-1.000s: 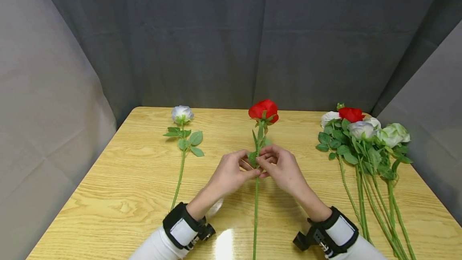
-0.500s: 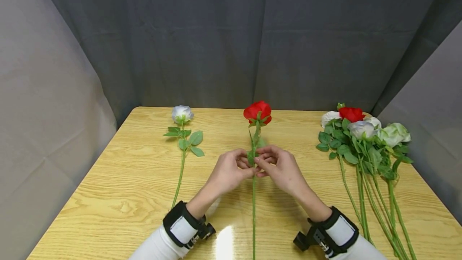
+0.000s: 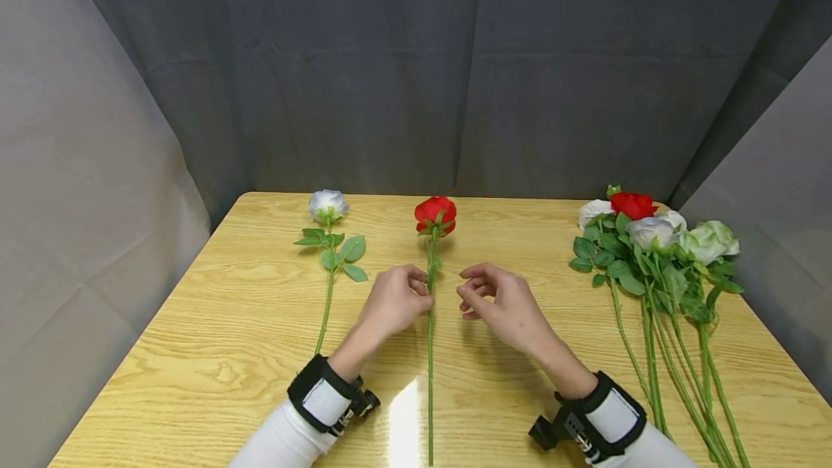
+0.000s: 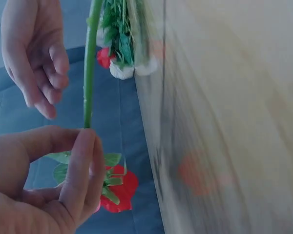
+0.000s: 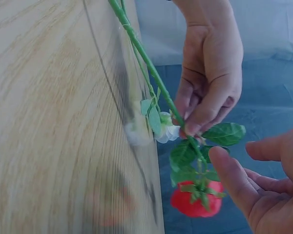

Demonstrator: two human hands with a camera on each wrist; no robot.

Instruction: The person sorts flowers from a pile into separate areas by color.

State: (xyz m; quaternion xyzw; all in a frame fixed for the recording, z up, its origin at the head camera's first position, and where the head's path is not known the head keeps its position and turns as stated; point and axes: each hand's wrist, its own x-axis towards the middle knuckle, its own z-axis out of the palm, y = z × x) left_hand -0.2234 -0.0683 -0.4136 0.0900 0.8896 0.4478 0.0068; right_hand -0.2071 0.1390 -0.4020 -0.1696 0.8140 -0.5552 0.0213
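red rose (image 3: 435,216) has shifted left, nearer the pale rose (image 3: 328,205) | left grip (image 3: 393,300) pinches its stem (image 3: 430,367) | right grip (image 3: 500,302) released, apart | handling apparently now rests with one hand

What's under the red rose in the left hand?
Wooden table, visible on both sides of the red rose. The strip directly beneath it is covered from the head camera; the left hand hides more.
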